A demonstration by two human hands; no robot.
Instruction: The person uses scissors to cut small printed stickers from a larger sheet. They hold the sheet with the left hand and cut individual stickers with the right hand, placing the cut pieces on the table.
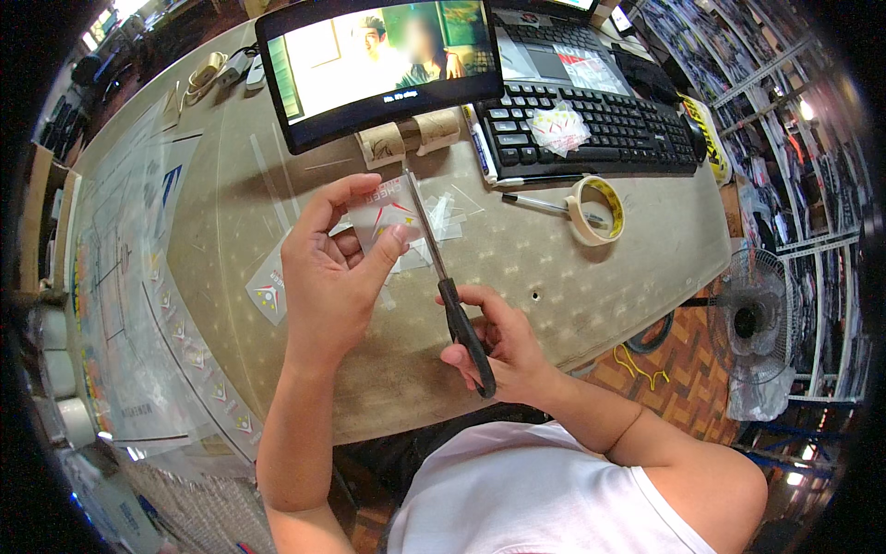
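Between its thumb and fingers, my left hand [339, 263] holds up a small clear plastic film piece [387, 215] printed with a red and yellow figure logo. My right hand [498, 339] grips the black handles of a pair of scissors [453, 311]. Their long metal blades point away from me, along the right edge of the film; whether they touch it I cannot tell. Behind and below lie narrow clear offcuts [443, 218] on the table. Another printed film piece [266, 294] lies flat, partly hidden behind my left hand.
A tablet [387, 69] leans by cardboard tubes [381, 144] at the back. Cut film pieces [559, 129] are piled on a black keyboard [637, 131]. A masking tape roll [597, 210] and a pen [533, 202] lie to the right, large printed plastic sheets [156, 332] to the left. A fan [751, 315] stands beyond the table.
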